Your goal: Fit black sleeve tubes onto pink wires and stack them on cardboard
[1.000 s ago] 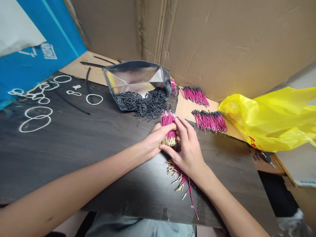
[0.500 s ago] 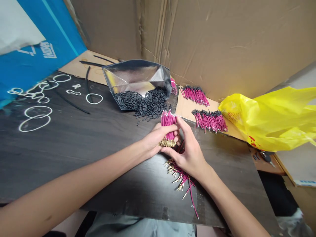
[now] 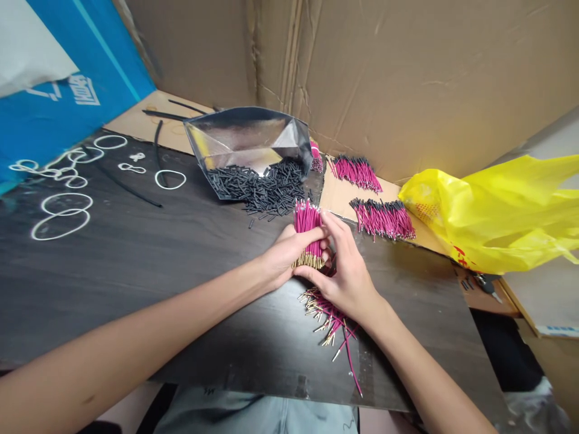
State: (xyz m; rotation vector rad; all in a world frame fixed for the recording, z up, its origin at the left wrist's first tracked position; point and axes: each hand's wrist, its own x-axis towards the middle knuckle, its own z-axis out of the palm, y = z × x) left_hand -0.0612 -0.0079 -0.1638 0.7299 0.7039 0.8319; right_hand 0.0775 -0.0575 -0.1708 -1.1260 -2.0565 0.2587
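My left hand (image 3: 286,253) is wrapped round a bundle of magenta wires (image 3: 307,220) with gold pin ends, held upright on the dark table (image 3: 136,259). My right hand (image 3: 348,271) closes on the same bundle from the right, fingers against its side. Under my right hand lies a loose pile of the same magenta wires (image 3: 332,319), spread toward the table's front edge. An open silver foil bag (image 3: 244,141) spills short black tube pieces (image 3: 266,190) just beyond the bundle.
Two finished bunches of magenta wires with black tips (image 3: 382,218) (image 3: 357,172) lie on cardboard at the back right. A yellow plastic bag (image 3: 497,211) sits right. White rubber bands (image 3: 63,208) and black tubing (image 3: 156,154) lie left. Cardboard walls (image 3: 384,78) stand behind.
My right hand has shifted slightly along the bundle and its fingers have drawn in; the bundle and left hand stay almost where they were.
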